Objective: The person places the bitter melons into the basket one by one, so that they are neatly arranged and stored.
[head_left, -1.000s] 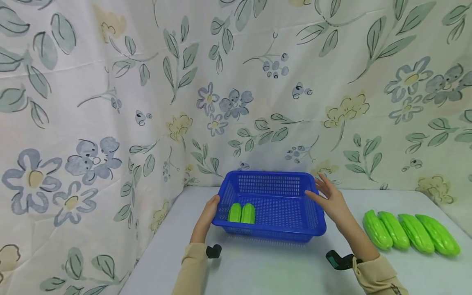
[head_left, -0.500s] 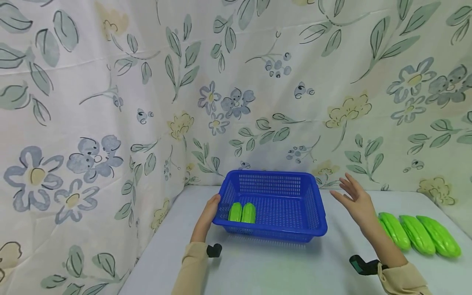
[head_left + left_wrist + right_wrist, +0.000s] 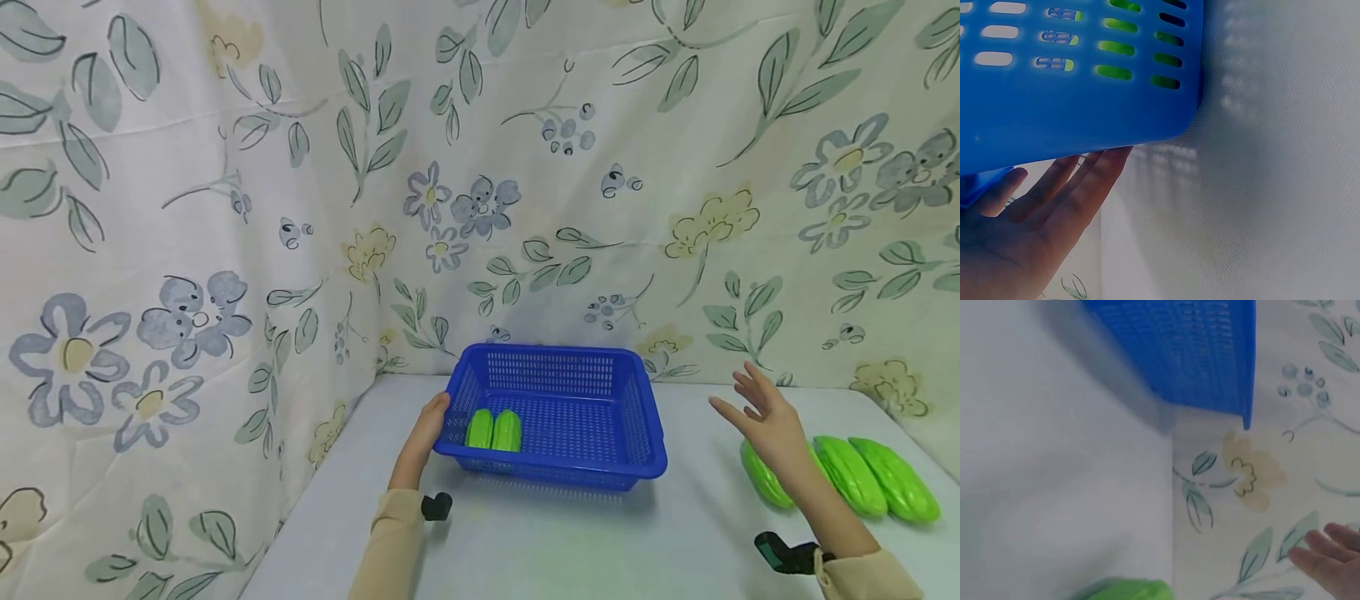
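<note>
A blue plastic basket sits mid-table, with two green, ridged, cucumber-like vegetables side by side in its left part. My left hand lies against the basket's left side, with straight fingers along the wall in the left wrist view. Some fingertips there are hidden behind the basket. My right hand is in the air to the right, fingers spread and holding nothing. It overlaps a row of several more of these green vegetables in the head view.
A white table carries everything. Behind it and on the left hangs a flower-patterned cloth. Black wrist-mounted devices project from both wrists.
My right hand has moved right, from the basket's right rim to over the row of green vegetables. My left hand and the basket stay in place.
</note>
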A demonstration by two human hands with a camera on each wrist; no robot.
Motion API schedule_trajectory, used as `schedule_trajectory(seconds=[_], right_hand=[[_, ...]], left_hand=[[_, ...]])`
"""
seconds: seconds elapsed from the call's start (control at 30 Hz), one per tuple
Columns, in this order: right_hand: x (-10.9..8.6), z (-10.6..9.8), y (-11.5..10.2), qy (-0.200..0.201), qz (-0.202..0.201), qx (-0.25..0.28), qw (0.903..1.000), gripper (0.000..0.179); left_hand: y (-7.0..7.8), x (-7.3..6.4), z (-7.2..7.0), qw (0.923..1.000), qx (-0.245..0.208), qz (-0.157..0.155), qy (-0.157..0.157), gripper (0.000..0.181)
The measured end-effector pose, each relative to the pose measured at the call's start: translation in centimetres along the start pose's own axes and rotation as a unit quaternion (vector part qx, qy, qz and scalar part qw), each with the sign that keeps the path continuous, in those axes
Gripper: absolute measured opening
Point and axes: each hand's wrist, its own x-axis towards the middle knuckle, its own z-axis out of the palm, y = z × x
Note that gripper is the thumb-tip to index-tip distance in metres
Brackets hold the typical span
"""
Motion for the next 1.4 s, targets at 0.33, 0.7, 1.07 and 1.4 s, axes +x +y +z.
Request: schedule_trajectory(seconds=[0.33,0.7,1.07,1.4], right_hand=[[-1.0,-1.7,3.1,0.001,0.005,-0.024,0.9997,0.087],[-0.9,-3.0,5.8,-0.019,0.053,-0.036,0.9978,0.091],[-1.0,-3.3,8.1,-0.048,0.103,-0.043,0.9926,0.094],[-1.3,-3.0,8.4,-0.045,0.124,-0.039,0.9905,0.094]], left_hand=[[0.0,0.1,0.0,1.0000,0.001,-0.010,-0.001,0.057],[0.1,0.0,0.0,0.9999,0.001,-0.014,0.004,0.057],[0.0,0.1,0.0,1.0000,0.000,-0.007,0.000,0.057],[-0.1,0.1,0.0,1.0000,-0.002,-0.007,-0.001,0.056]])
